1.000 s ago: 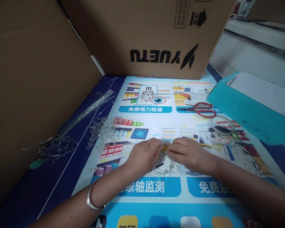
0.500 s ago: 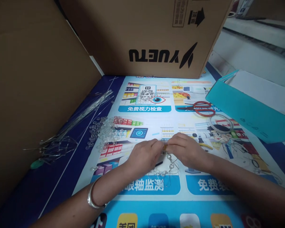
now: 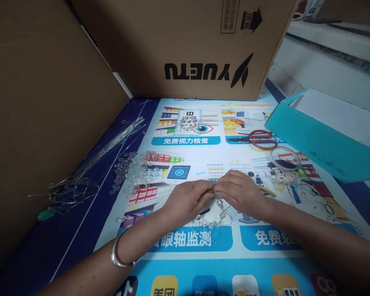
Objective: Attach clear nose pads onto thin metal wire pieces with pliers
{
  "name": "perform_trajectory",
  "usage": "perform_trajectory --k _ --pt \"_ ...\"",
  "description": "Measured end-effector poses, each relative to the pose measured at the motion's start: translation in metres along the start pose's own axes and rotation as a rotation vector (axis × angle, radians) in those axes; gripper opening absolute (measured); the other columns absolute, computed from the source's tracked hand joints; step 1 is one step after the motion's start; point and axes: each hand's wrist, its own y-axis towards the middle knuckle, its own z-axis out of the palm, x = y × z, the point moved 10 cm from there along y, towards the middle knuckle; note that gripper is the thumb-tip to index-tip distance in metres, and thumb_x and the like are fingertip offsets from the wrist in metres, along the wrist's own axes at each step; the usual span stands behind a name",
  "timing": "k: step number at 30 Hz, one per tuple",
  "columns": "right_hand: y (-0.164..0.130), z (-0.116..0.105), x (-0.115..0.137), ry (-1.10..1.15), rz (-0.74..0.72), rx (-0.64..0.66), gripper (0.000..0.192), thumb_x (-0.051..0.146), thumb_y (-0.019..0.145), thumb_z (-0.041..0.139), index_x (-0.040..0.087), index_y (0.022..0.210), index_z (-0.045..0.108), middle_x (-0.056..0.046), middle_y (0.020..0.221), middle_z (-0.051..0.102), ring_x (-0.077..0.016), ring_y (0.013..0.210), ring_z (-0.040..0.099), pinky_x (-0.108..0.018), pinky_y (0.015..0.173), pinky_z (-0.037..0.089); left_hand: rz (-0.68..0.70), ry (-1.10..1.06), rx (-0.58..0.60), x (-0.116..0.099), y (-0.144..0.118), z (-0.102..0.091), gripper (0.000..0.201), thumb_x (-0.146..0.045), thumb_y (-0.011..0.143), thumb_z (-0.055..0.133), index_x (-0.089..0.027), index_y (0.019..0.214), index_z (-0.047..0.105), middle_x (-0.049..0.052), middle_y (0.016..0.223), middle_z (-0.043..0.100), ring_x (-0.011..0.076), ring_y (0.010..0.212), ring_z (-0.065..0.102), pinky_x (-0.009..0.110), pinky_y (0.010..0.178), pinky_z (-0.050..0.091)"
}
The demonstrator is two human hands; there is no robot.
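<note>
Near the middle of the printed sheet, my left hand (image 3: 186, 203) and my right hand (image 3: 245, 192) meet with fingertips pinched together. A small yellowish bit (image 3: 211, 190) shows between the fingertips; its kind is too small to tell. From the pinch hangs a beaded wire piece (image 3: 221, 209) with clear round beads and thin loose wire ends, curving below my hands. Both hands are closed on its upper part, which the fingers mostly hide. A silver bangle (image 3: 119, 253) is on my left wrist.
Loose clear beads (image 3: 138, 170) lie left of my hands, with a bundle of thin wires (image 3: 107, 150) beyond. Red-handled scissors (image 3: 262, 139), a clear ring-shaped roll (image 3: 285, 159) and a teal box (image 3: 320, 142) are at the right. Cardboard (image 3: 148, 37) stands along the back and left.
My left fingers have shifted slightly at the pinch, and more of the yellowish bit shows. The whole view has moved a little; the beaded wire piece stays between my hands.
</note>
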Motion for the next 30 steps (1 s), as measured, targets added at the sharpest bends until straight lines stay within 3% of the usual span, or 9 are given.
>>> perform_trajectory --k 10,15,19,21,23,26,30 --pt "0.002 0.0 0.001 0.058 -0.016 -0.02 0.012 0.021 0.086 0.05 0.016 0.088 0.061 -0.004 0.085 0.064 -0.0127 0.08 0.054 -0.029 0.073 0.044 -0.025 -0.233 -0.078 0.002 0.004 -0.006 0.013 -0.018 0.084 0.048 -0.018 0.088 0.06 0.001 0.076 0.059 0.0111 0.072 0.053 0.024 0.066 0.042" --pt "0.004 -0.002 -0.002 -0.108 0.073 0.136 0.02 0.027 0.089 0.046 0.015 0.095 0.061 -0.007 0.093 0.062 -0.0158 0.088 0.053 -0.032 0.08 0.044 -0.035 -0.255 -0.072 0.003 0.004 -0.005 0.009 -0.017 0.083 0.049 -0.018 0.082 0.058 0.0 0.074 0.057 0.0101 0.067 0.051 0.023 0.063 0.04" --pt "-0.027 -0.02 -0.024 -0.468 0.331 0.368 0.034 0.035 0.085 0.049 0.016 0.113 0.057 -0.014 0.117 0.053 -0.0284 0.106 0.047 -0.044 0.085 0.041 -0.037 -0.249 -0.07 0.004 0.003 -0.005 0.009 -0.019 0.084 0.048 -0.018 0.082 0.056 0.0 0.075 0.057 0.0101 0.066 0.049 0.023 0.061 0.039" --pt "-0.053 -0.031 -0.031 -0.545 0.424 0.439 0.054 0.048 0.08 0.052 0.016 0.122 0.05 -0.016 0.125 0.048 -0.0335 0.112 0.042 -0.048 0.085 0.041 -0.047 -0.25 -0.056 0.005 0.003 -0.004 0.009 -0.019 0.084 0.047 -0.018 0.083 0.056 0.0 0.075 0.056 0.0104 0.067 0.049 0.023 0.062 0.038" --pt "-0.075 -0.035 -0.031 -0.565 0.456 0.479 0.061 0.053 0.079 0.049 0.017 0.128 0.045 -0.015 0.129 0.045 -0.0345 0.117 0.038 -0.049 0.088 0.04 -0.06 -0.254 -0.045 0.006 0.003 -0.003 0.008 -0.019 0.084 0.047 -0.017 0.081 0.055 0.0 0.075 0.055 0.0104 0.066 0.048 0.023 0.062 0.038" --pt "-0.095 -0.032 -0.025 -0.569 0.467 0.508 0.055 0.039 0.083 0.046 0.018 0.133 0.039 -0.013 0.129 0.045 -0.032 0.116 0.039 -0.047 0.089 0.039 -0.077 -0.276 -0.032 0.006 0.003 -0.002 0.009 -0.02 0.085 0.046 -0.017 0.081 0.054 -0.001 0.074 0.054 0.0101 0.066 0.048 0.023 0.061 0.037" --pt "-0.097 -0.025 -0.017 -0.597 0.452 0.514 0.055 0.022 0.078 0.048 0.016 0.132 0.04 -0.015 0.121 0.05 -0.0317 0.109 0.043 -0.046 0.085 0.041 -0.086 -0.29 -0.034 0.004 0.003 -0.001 0.01 -0.019 0.086 0.044 -0.017 0.08 0.053 -0.001 0.074 0.053 0.0101 0.067 0.048 0.023 0.062 0.036"
